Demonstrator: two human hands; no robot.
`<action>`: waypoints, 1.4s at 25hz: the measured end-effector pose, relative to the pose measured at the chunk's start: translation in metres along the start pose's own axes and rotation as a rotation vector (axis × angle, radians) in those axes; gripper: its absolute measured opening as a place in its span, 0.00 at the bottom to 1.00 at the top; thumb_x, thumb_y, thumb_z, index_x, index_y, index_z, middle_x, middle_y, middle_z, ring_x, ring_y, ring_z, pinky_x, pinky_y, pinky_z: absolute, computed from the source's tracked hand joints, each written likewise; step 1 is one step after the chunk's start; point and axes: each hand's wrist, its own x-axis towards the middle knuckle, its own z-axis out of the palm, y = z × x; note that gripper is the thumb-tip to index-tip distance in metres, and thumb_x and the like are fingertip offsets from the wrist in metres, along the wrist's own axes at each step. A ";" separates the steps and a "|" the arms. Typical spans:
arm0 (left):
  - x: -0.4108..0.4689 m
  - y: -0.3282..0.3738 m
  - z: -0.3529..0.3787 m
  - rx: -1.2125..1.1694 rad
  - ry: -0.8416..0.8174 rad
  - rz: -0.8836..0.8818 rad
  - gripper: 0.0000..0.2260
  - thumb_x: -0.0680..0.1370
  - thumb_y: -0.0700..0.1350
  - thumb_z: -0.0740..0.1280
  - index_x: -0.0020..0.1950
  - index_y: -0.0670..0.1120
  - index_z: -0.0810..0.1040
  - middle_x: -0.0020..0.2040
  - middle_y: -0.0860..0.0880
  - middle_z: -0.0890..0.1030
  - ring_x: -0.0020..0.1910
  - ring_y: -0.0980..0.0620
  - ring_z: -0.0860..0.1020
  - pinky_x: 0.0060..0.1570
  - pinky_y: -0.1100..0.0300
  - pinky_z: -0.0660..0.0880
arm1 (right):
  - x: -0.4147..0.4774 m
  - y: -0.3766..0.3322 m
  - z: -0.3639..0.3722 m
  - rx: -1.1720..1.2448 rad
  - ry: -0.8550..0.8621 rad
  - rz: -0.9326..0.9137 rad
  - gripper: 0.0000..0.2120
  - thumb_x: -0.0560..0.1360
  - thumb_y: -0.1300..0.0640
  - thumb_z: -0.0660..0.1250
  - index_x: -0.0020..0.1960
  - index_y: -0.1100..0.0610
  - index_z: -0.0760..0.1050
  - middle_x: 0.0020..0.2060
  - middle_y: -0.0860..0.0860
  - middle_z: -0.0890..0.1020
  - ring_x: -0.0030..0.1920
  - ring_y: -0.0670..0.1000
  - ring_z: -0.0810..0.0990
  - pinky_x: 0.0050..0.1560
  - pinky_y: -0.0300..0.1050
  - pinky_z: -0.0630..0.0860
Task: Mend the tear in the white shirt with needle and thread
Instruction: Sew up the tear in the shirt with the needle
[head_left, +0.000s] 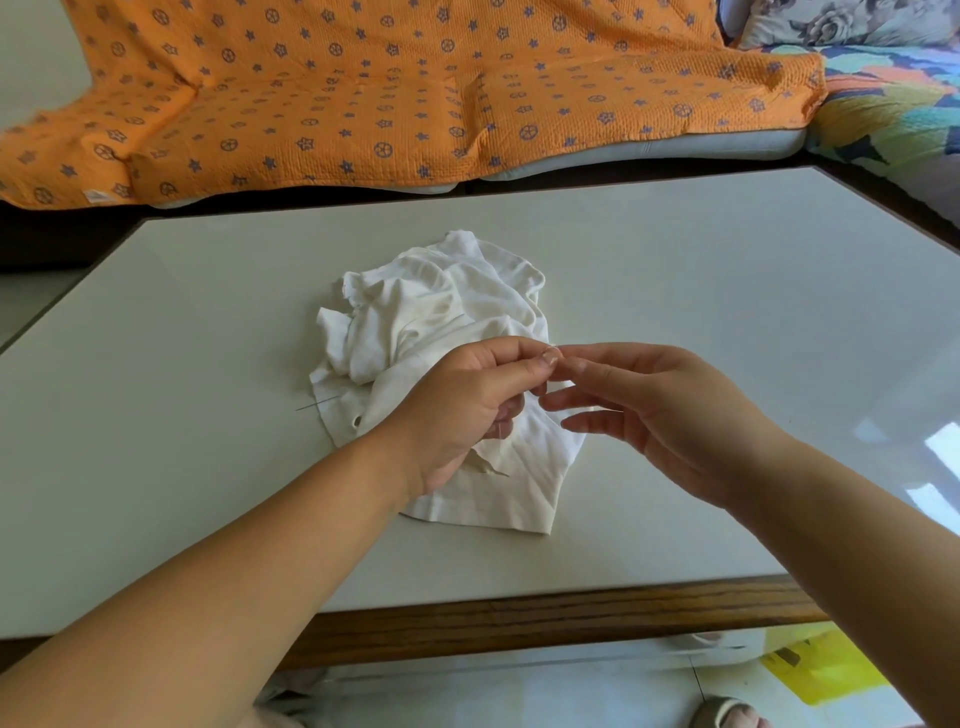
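The white shirt (441, 322) lies crumpled in the middle of the white table (727, 312). A ragged tear (488, 466) shows near its front hem, just below my left wrist, and a small hole (356, 422) sits at its left edge. Above the shirt, my left hand (467, 410) pinches a thin needle (554, 346) between thumb and forefinger. My right hand (665, 415) meets it fingertip to fingertip, its thumb and forefinger pinching a fine thread (602, 411), the other fingers spread. A thin dark line (317, 404) crosses the shirt's left edge; needle or thread, I cannot tell.
An orange patterned blanket (415, 93) covers the sofa behind the table, with a colourful quilt (893, 104) at the right. The table's wooden front edge (519, 613) is close to me. Below it are a yellow bag (826, 670) and a slippered foot (727, 714).
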 end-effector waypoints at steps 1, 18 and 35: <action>0.000 0.000 0.000 -0.001 -0.001 0.001 0.09 0.81 0.41 0.64 0.45 0.48 0.82 0.35 0.54 0.74 0.27 0.59 0.63 0.27 0.69 0.63 | 0.001 0.000 0.001 0.002 0.018 -0.012 0.16 0.70 0.54 0.68 0.54 0.60 0.82 0.49 0.57 0.86 0.50 0.53 0.84 0.50 0.43 0.81; -0.004 0.001 0.006 0.212 0.128 0.110 0.09 0.81 0.42 0.64 0.43 0.49 0.80 0.33 0.58 0.76 0.29 0.61 0.70 0.35 0.65 0.69 | 0.003 0.009 0.014 -0.174 0.321 -0.116 0.06 0.75 0.58 0.70 0.45 0.61 0.80 0.37 0.52 0.85 0.40 0.51 0.86 0.43 0.45 0.81; -0.005 0.002 0.008 0.321 0.217 0.143 0.08 0.78 0.42 0.68 0.39 0.45 0.82 0.27 0.60 0.74 0.29 0.62 0.71 0.41 0.63 0.67 | 0.005 0.026 0.016 -0.768 0.539 -0.649 0.04 0.72 0.62 0.72 0.41 0.57 0.78 0.42 0.46 0.81 0.39 0.44 0.80 0.38 0.38 0.77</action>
